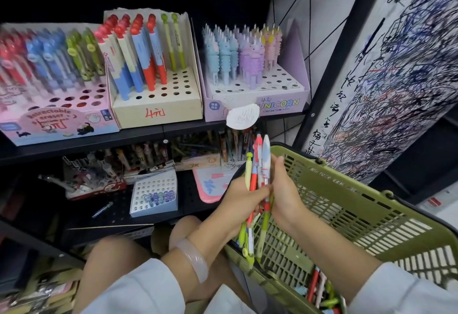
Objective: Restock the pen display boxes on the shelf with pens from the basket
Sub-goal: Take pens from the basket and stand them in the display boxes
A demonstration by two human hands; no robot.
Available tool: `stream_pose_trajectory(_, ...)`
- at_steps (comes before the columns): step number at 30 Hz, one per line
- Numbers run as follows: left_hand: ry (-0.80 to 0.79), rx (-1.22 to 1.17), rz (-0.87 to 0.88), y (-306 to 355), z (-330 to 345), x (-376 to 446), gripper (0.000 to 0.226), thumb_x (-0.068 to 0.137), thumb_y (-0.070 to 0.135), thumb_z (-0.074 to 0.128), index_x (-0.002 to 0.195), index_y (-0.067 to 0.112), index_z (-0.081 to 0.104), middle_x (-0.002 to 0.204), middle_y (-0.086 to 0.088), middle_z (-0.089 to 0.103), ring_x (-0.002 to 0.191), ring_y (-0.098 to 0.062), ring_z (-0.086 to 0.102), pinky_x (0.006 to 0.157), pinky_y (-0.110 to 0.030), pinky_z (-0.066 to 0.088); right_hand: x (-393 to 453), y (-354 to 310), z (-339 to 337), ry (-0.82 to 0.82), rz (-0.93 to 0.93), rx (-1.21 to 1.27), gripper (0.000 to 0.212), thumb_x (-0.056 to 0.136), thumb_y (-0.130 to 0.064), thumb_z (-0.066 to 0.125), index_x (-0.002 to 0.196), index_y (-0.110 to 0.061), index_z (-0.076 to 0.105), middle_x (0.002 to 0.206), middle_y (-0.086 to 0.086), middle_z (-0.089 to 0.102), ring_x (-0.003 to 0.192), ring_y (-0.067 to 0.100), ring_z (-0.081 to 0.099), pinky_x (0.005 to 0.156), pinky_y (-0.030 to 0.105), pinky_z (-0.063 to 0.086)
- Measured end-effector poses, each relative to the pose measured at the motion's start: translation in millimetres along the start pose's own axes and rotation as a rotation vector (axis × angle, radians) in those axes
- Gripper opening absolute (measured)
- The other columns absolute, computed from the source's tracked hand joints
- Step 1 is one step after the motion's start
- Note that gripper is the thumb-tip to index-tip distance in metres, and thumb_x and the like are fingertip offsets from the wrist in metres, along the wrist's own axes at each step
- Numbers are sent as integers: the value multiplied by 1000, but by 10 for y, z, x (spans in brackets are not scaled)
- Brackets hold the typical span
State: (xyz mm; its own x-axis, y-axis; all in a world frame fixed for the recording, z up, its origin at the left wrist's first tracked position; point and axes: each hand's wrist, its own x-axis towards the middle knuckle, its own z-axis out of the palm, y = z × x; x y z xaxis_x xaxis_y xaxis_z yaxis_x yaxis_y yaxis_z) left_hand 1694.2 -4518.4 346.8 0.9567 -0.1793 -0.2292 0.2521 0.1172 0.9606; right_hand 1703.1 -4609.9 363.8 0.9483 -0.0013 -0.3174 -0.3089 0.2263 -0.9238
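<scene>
From the head view, you're gripping a mixed bundle of slim plastic pens (257,185) in your left hand (241,196), fingers curled round the barrels, with a pale translucent bangle (194,259) sitting on that wrist. Your right hand (282,189) is pressing against the same bundle from the other side, fingers wrapped about the pens. The bundle is standing nearly upright, just over the near rim of the olive-green slotted plastic basket (347,214), and more pens are lying in the basket's bottom corner. Up on the black metal shelf (138,132), three boxes are sitting side by side: the pink eraser-pen display box (64,123) at left, the cream cardboard display box (161,105) in the middle with many open holes, and the lilac unicorn pen display box (280,103) at right. Below, a small pale-blue holed tray (155,194) is resting on the lower shelf.
</scene>
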Motion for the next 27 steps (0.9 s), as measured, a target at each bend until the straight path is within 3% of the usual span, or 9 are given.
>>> stream_pose_trajectory(2,36,-21,-19,-9,23,30,12,86,7,58,75,12,59,51,-2,54,38,-10,39,36,-17,32,29,48,-43,21,-13,74,47,101,-46,19,112,-26,60,86,4,70,56,13,60,44,23,44)
stream_pose_trajectory(6,50,-80,-71,-72,110,38,17,87,8,59,80,21,68,42,7,47,37,-5,38,36,-17,32,28,198,-69,140,14,-7,53,102,-42,20,91,-11,62,44,3,54,31,12,43,34,17,34)
stream_pose_trajectory(8,54,-144,-89,-103,156,29,19,88,8,60,80,22,70,43,5,45,37,-5,38,36,-17,32,66,238,-85,218,32,17,56,102,-42,20,85,-6,59,37,2,48,27,12,39,31,18,31)
stream_pose_trajectory(12,89,-146,-104,-90,145,34,12,88,8,60,77,13,65,49,1,55,36,-6,41,36,-16,34,196,277,-159,383,42,41,52,102,-40,22,79,-5,53,54,8,49,39,16,43,40,23,35)
stream_pose_trajectory(15,130,-174,-144,-58,85,60,14,88,11,61,76,5,61,53,-3,62,33,-5,42,35,-15,35,232,304,-238,482,97,72,48,103,-33,21,71,-9,49,60,4,41,51,15,35,49,27,29)
stream_pose_trajectory(18,146,-195,-220,-55,23,76,12,89,13,62,79,6,59,54,0,64,31,-5,42,34,-15,34,243,133,-381,546,38,250,45,103,-29,22,69,-14,47,55,-2,37,46,11,28,45,23,23)
stream_pose_trajectory(23,155,-322,-331,-81,-1,101,10,90,11,59,87,1,60,64,-4,70,34,-7,41,34,-16,35,257,-397,-587,519,-176,704,41,101,-30,25,69,-14,45,40,-8,34,34,7,23,34,18,20)
stream_pose_trajectory(27,162,-280,-332,-78,98,58,19,90,12,59,98,-5,64,58,-8,60,32,-8,43,31,-15,33,175,-373,-522,415,-181,797,42,101,-30,27,67,-13,46,40,-6,34,33,7,23,32,17,19)
